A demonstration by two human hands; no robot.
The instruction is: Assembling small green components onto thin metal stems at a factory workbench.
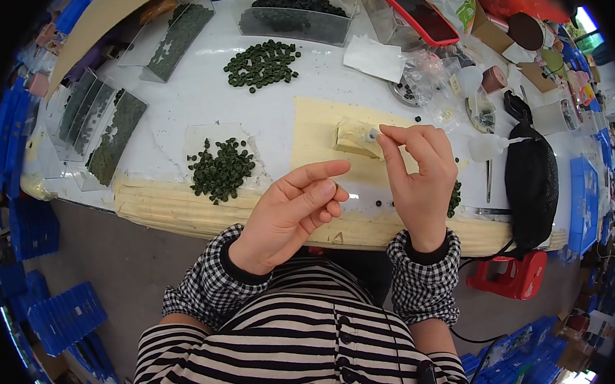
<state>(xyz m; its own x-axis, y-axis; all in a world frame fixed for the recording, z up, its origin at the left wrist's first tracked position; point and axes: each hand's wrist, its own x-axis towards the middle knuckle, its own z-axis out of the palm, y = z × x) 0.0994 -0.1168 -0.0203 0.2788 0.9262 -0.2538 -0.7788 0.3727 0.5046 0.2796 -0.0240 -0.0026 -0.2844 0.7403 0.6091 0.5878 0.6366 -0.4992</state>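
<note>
The table (196, 100) is being lit brightly and evenly from above; shadows are being kept soft, and edges are being bent and darkened by fisheye distortion.

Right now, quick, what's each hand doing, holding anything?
Left hand: loosely curled above the table edge, nothing visibly held.
Right hand: fingertips pinching a small pale piece at the cream block.

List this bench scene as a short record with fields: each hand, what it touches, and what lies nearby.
left hand: raised over the table edge, fingers loosely curled, nothing seen in its grip
right hand: thumb and forefinger pinch a small pale part at the cream block
block rests on: yellow mat
near left hand: pile of dark green discs
farther back: second disc pile, clear trays
right of mat: black pouch
</note>
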